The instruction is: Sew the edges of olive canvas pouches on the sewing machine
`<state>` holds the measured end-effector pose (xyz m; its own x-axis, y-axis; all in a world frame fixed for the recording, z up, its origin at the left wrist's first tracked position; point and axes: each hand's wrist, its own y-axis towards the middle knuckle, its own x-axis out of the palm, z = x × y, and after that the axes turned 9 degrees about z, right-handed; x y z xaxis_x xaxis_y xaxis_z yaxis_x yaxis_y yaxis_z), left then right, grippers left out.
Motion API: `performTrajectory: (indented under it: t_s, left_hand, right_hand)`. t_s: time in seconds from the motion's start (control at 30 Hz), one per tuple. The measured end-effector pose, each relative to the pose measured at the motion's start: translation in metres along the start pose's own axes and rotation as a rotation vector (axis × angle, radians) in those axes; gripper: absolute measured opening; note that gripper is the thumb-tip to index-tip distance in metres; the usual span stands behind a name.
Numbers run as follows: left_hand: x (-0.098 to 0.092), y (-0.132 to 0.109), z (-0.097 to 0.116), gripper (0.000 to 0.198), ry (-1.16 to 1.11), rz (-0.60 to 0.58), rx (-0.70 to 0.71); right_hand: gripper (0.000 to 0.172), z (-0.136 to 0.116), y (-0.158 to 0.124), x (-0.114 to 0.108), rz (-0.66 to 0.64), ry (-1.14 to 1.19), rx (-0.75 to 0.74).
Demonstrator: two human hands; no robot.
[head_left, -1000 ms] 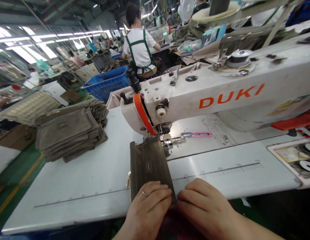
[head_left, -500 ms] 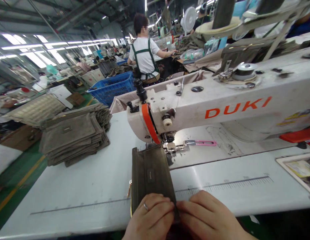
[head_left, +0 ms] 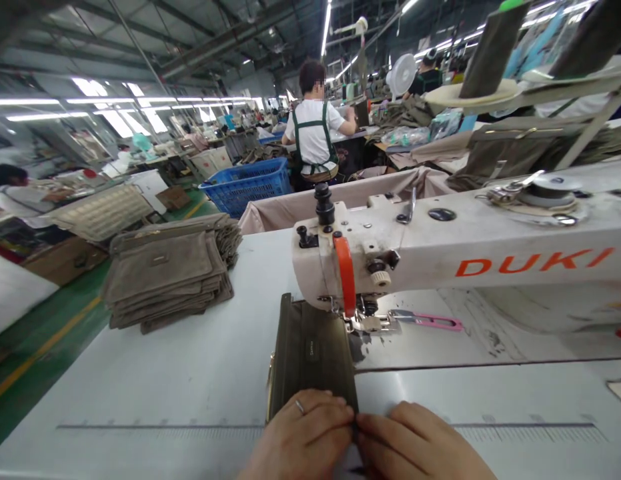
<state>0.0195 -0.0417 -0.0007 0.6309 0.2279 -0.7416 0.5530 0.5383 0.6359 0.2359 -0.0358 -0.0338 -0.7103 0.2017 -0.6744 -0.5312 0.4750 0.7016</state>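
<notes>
A dark olive fabric pouch [head_left: 315, 373] lies flat on the white table, with a small label on its face and a gold zip along its left side. Its far right corner sits by the presser foot [head_left: 367, 324] of the sewing machine [head_left: 415, 240]. My left hand [head_left: 305, 433], wearing a ring, grips the near end of the pouch with bent fingers. Pinched at the pouch's right edge are the fingers of my right hand [head_left: 415, 440], close against the left fingertips. Pink-handled thread snips [head_left: 427, 320] rest on the machine bed behind the foot.
A stack of olive fabric pieces [head_left: 165, 273] stands at the table's left. Beyond the table are a blue crate [head_left: 247, 187] and a seated co-worker [head_left: 313, 130] in a white shirt. Thread cones [head_left: 495, 53] stand at upper right. A printed ruler [head_left: 165, 430] crosses the table's front.
The view has swung, so the machine and stack appear lower and further right. The pouch's near end has moved slightly toward the machine, both hands still on it.
</notes>
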Motion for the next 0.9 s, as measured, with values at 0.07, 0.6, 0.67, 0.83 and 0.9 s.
performTrajectory:
  t_s: [0.07,0.6,0.67,0.83,0.9]
  left_hand:
    - [-0.002,0.004,-0.003,0.025,-0.007,-0.018,-0.014]
    - [-0.004,0.022,-0.037,0.024,-0.089,-0.165,-0.140]
    - [-0.003,0.024,-0.042,0.024,-0.093,-0.136,-0.138]
    - [-0.001,0.030,-0.057,0.027,-0.078,-0.151,-0.136]
    - [0.000,0.033,-0.062,0.029,-0.058,-0.159,-0.134]
  right_hand:
    - [0.028,0.003,0.006,0.000,-0.006,0.020,0.012]
    - [0.021,0.025,0.041,-0.007,-0.239,0.084,0.148]
    - [0.024,0.029,0.049,-0.008,-0.274,0.076,0.152]
    - [0.023,0.042,0.063,-0.005,-0.338,0.037,0.119]
    - [0.025,0.048,0.067,-0.003,-0.332,0.029,0.093]
